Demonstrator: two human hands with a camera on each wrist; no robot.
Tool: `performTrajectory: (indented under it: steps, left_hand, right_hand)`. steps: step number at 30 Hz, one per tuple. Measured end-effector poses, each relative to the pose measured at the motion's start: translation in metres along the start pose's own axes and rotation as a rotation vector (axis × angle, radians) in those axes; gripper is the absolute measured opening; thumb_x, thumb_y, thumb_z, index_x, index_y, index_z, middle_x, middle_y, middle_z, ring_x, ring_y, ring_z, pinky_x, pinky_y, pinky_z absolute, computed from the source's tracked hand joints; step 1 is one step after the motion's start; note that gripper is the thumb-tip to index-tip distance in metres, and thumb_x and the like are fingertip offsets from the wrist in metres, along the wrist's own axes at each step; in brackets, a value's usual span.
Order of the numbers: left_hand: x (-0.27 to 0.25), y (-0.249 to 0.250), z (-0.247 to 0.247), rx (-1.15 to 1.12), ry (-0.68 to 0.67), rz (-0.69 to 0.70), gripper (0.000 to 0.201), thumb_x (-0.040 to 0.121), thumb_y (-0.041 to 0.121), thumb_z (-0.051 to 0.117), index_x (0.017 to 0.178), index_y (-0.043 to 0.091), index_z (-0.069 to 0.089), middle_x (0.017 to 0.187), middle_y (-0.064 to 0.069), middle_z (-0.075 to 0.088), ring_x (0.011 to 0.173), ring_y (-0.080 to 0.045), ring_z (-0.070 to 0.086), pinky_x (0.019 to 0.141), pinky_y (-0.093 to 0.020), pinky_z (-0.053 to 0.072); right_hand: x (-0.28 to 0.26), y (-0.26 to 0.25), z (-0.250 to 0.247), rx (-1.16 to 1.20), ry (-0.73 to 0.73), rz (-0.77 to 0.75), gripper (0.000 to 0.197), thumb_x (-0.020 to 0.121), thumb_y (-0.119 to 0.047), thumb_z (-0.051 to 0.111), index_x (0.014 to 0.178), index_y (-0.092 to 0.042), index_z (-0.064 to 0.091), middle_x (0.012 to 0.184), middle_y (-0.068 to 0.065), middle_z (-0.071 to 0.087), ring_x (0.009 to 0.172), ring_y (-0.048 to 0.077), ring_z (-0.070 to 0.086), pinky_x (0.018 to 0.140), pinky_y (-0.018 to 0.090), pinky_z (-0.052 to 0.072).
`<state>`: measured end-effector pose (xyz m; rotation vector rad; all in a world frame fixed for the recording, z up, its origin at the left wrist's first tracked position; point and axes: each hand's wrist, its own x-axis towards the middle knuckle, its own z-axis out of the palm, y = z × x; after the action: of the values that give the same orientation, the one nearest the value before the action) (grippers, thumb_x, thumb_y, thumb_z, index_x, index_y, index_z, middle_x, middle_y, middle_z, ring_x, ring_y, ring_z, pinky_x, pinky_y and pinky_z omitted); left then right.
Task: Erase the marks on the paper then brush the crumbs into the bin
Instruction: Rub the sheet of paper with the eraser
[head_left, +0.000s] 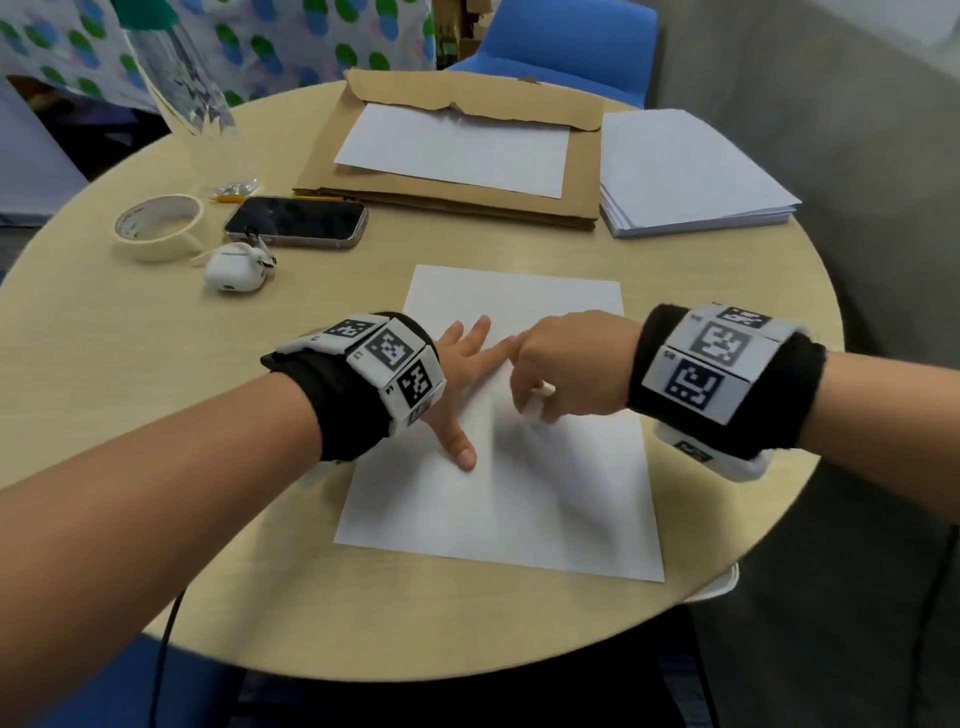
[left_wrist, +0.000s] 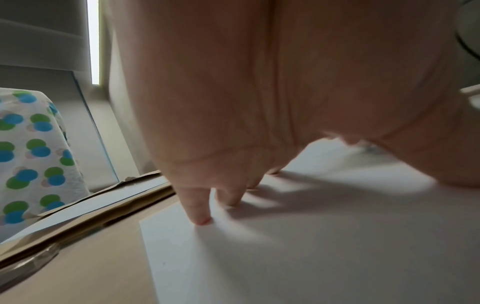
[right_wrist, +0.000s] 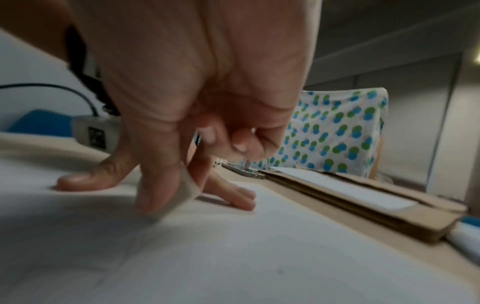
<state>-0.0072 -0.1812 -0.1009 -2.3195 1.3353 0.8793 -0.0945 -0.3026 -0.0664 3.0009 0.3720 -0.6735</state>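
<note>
A white sheet of paper (head_left: 519, 493) lies near the front of the round table (head_left: 156, 389). No marks or crumbs show clearly on it. My left hand (head_left: 475, 384) lies flat on the sheet's upper left with fingers spread, pressing it down; the left wrist view shows its fingertips (left_wrist: 201, 218) on the paper (left_wrist: 311, 246). My right hand (head_left: 535, 400) hovers just right of it and pinches a small white eraser (head_left: 535, 408). In the right wrist view the eraser (right_wrist: 185, 193) touches the paper (right_wrist: 233, 257), blurred by motion. No bin is in view.
At the back left lie a tape roll (head_left: 158, 226), a phone (head_left: 296, 221), a white earbuds case (head_left: 234, 270) and a pencil (head_left: 280, 198). A cardboard envelope (head_left: 582, 156) bearing a sheet and a paper stack (head_left: 685, 171) sit at the back. A blue chair (head_left: 566, 41) stands behind.
</note>
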Motion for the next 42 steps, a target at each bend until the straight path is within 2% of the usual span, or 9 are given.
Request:
performTrajectory:
  steps: [3,9,13,21,26,30,36,39,42]
  left_hand:
    - [-0.002,-0.002,0.001,-0.005,0.012,0.017,0.132,0.065,0.051,0.077,0.145,0.025,-0.025,0.152,-0.008,-0.031,0.143,-0.032,-0.019,0.117,-0.053,0.005]
    - [0.002,-0.003,0.001,-0.010,-0.009,-0.006,0.135,0.063,0.052,0.078,0.143,0.026,-0.028,0.152,-0.005,-0.032,0.143,-0.030,-0.020,0.117,-0.052,0.002]
    - [-0.002,0.001,-0.001,0.002,0.010,0.017,0.127,0.065,0.049,0.078,0.147,0.027,-0.017,0.152,-0.010,-0.030,0.142,-0.036,-0.017,0.117,-0.052,0.001]
    - [0.001,0.000,0.000,0.012,-0.003,-0.028,0.136,0.063,0.051,0.079,0.143,0.025,-0.028,0.152,-0.006,-0.031,0.143,-0.031,-0.019,0.116,-0.051,0.002]
    - [-0.003,0.001,-0.002,0.032,0.013,-0.008,0.127,0.064,0.052,0.078,0.148,0.027,-0.016,0.153,-0.009,-0.028,0.143,-0.036,-0.015,0.116,-0.053,0.005]
    - [-0.007,0.005,-0.004,0.012,0.007,-0.039,0.132,0.065,0.048,0.078,0.145,0.024,-0.025,0.154,-0.006,-0.028,0.144,-0.031,-0.017,0.115,-0.051,0.003]
    - [-0.007,0.011,-0.012,0.002,-0.011,-0.047,0.124,0.069,0.044,0.078,0.146,0.031,-0.018,0.155,-0.001,-0.024,0.145,-0.026,-0.012,0.116,-0.050,0.007]
    - [-0.008,0.021,-0.014,-0.080,0.055,-0.021,0.113,0.074,0.048,0.072,0.149,0.026,-0.009,0.157,0.000,-0.018,0.146,-0.021,-0.009,0.117,-0.046,0.008]
    - [-0.002,0.028,-0.004,-0.116,0.116,-0.010,0.120,0.069,0.057,0.072,0.149,0.021,-0.010,0.157,-0.004,-0.019,0.146,-0.025,-0.010,0.118,-0.047,0.007]
  right_hand:
    - [0.009,-0.003,0.003,0.035,0.106,-0.063,0.023,0.084,-0.017,0.063,0.104,-0.025,0.069,0.110,-0.003,0.061,0.100,0.020,0.057,0.070,0.026,0.037]
    - [-0.020,0.007,0.004,-0.088,-0.071,-0.061,0.024,0.085,-0.018,0.060,0.105,-0.028,0.068,0.085,-0.014,0.045,0.090,0.016,0.054,0.066,0.026,0.037]
    - [0.008,-0.006,-0.001,-0.117,0.080,-0.163,0.026,0.088,-0.016,0.055,0.110,-0.026,0.066,0.112,-0.006,0.064,0.099,0.018,0.060,0.068,0.027,0.037]
    - [-0.016,0.008,0.001,-0.162,-0.097,-0.075,0.025,0.084,-0.017,0.061,0.107,-0.026,0.067,0.093,-0.008,0.051,0.085,0.018,0.054,0.060,0.022,0.037]
    - [0.005,-0.008,0.002,-0.048,0.099,-0.072,0.026,0.085,-0.018,0.062,0.110,-0.024,0.067,0.114,-0.004,0.061,0.100,0.019,0.058,0.067,0.027,0.034]
    - [-0.014,0.002,0.011,-0.002,0.045,-0.009,0.026,0.084,-0.024,0.065,0.110,-0.024,0.067,0.093,-0.009,0.047,0.087,0.014,0.047,0.068,0.024,0.031]
    - [-0.037,0.026,0.040,0.743,0.168,0.253,0.012,0.082,-0.014,0.067,0.092,-0.017,0.071,0.075,-0.004,0.062,0.053,-0.004,0.054,0.056,0.003,0.041]
    - [-0.037,0.028,0.044,1.155,0.200,0.393,0.007,0.082,-0.007,0.068,0.088,-0.004,0.069,0.070,0.008,0.064,0.050,0.007,0.059,0.054,0.014,0.052]
    - [-0.029,0.027,0.039,1.132,0.163,0.425,0.014,0.081,-0.006,0.069,0.092,0.003,0.068,0.070,0.011,0.064,0.055,0.013,0.061,0.055,0.016,0.055]
